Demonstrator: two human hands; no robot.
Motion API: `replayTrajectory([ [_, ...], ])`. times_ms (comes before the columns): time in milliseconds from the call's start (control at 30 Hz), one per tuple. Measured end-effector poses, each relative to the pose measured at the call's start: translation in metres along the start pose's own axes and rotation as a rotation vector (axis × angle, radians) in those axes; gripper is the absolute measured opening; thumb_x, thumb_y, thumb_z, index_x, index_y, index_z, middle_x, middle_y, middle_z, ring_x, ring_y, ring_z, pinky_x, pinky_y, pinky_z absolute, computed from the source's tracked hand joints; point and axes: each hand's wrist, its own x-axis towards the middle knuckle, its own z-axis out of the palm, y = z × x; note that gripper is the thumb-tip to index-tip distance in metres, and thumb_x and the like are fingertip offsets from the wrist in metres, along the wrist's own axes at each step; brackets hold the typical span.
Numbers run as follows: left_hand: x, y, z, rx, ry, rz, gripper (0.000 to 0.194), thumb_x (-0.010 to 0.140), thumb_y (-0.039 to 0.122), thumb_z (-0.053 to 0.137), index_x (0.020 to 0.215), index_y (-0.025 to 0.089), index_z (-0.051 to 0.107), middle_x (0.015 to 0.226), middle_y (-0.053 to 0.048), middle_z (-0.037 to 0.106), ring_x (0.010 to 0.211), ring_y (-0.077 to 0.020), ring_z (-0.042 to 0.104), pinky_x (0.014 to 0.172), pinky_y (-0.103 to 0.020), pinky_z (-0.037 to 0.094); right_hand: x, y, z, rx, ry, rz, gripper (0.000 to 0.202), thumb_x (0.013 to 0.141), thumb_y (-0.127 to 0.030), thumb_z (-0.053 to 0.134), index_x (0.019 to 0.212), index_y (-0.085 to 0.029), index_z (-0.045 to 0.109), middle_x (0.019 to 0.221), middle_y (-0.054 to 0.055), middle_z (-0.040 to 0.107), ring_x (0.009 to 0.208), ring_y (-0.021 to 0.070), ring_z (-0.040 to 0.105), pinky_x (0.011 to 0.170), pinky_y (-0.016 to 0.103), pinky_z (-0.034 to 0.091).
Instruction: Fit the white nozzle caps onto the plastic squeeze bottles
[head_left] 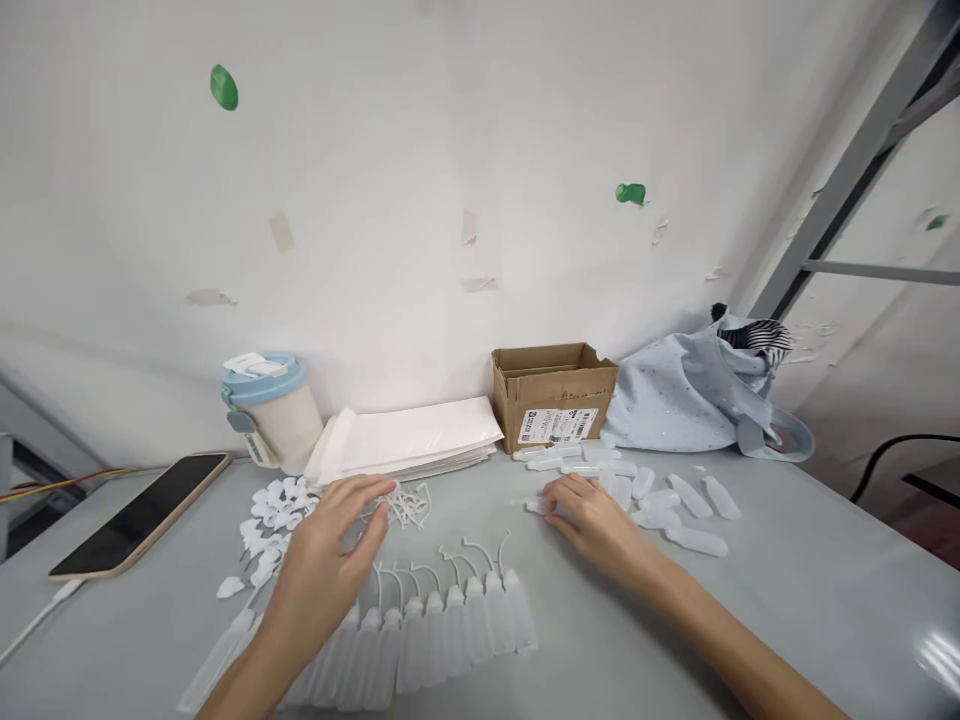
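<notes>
My left hand hovers by a small pile of thin white straps, thumb and fingers apart with nothing between them. White caps lie just to its left. Below it, several translucent tubes with curved straps at their tops stand side by side in a row on the grey table; my left forearm covers some of them. My right hand has its fingers curled round a small translucent tube, whose tip shows at the fingertips. Loose tubes are scattered behind and right of it.
A phone on a cable lies at the left. Along the wall stand a blue-lidded cup, a stack of white sheets or bags, an open cardboard box and a light blue cloth bag.
</notes>
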Motion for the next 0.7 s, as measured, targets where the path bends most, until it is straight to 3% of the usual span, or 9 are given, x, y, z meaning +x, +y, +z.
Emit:
replayTrajectory([
  [100, -0.005, -0.008, -0.006, -0.128, 0.077, -0.164, 0.033, 0.078, 0.049, 0.057, 0.089, 0.020, 0.068, 0.103, -0.009, 0.069, 0.100, -0.0289, 0.061, 0.090, -0.044, 0.048, -0.002, -0.003, 0.001, 0.029, 0.023, 0.026, 0.013, 0.082, -0.008, 0.054, 0.081, -0.020, 0.056, 0.085, 0.007, 0.067, 0.082, 0.0257, 0.063, 0.074, 0.040, 0.049],
  [267, -0.012, 0.001, -0.001, -0.387, 0.032, -0.375, 0.036, 0.076, 0.050, 0.063, 0.094, 0.020, 0.069, 0.097, -0.008, 0.071, 0.090, -0.0238, 0.065, 0.082, -0.036, 0.053, -0.007, -0.019, -0.004, 0.103, 0.048, 0.081, 0.008, 0.089, -0.017, 0.049, 0.096, -0.019, 0.052, 0.096, 0.009, 0.064, 0.091, 0.0244, 0.061, 0.077, 0.039, 0.050],
  [367, -0.017, 0.019, 0.002, -0.622, -0.073, -0.439, 0.030, 0.081, 0.047, 0.060, 0.090, 0.020, 0.068, 0.090, -0.005, 0.069, 0.083, -0.0191, 0.064, 0.077, -0.031, 0.054, -0.011, -0.035, -0.008, 0.175, 0.051, 0.095, 0.011, 0.091, -0.023, 0.049, 0.102, -0.021, 0.050, 0.098, 0.006, 0.064, 0.090, 0.0210, 0.061, 0.078, 0.036, 0.050],
  [500, -0.024, 0.037, 0.006, -1.120, -0.316, -0.562, 0.018, 0.083, 0.035, 0.063, 0.078, 0.019, 0.066, 0.085, -0.003, 0.058, 0.083, -0.0149, 0.053, 0.069, -0.022, 0.049, -0.018, -0.054, -0.010, 0.360, 0.018, 0.090, 0.014, 0.091, -0.025, 0.050, 0.105, -0.024, 0.050, 0.102, 0.004, 0.064, 0.091, 0.0198, 0.059, 0.081, 0.035, 0.049],
  [700, -0.034, 0.040, 0.015, -1.074, -0.476, -0.578, 0.019, 0.079, 0.035, 0.068, 0.077, 0.017, 0.070, 0.075, -0.001, 0.061, 0.076, -0.0123, 0.052, 0.079, -0.022, 0.043, -0.027, -0.071, -0.008, 0.482, -0.016, 0.078, 0.019, 0.090, -0.023, 0.053, 0.108, -0.025, 0.049, 0.103, 0.003, 0.064, 0.091, 0.0192, 0.058, 0.082, 0.035, 0.048],
])
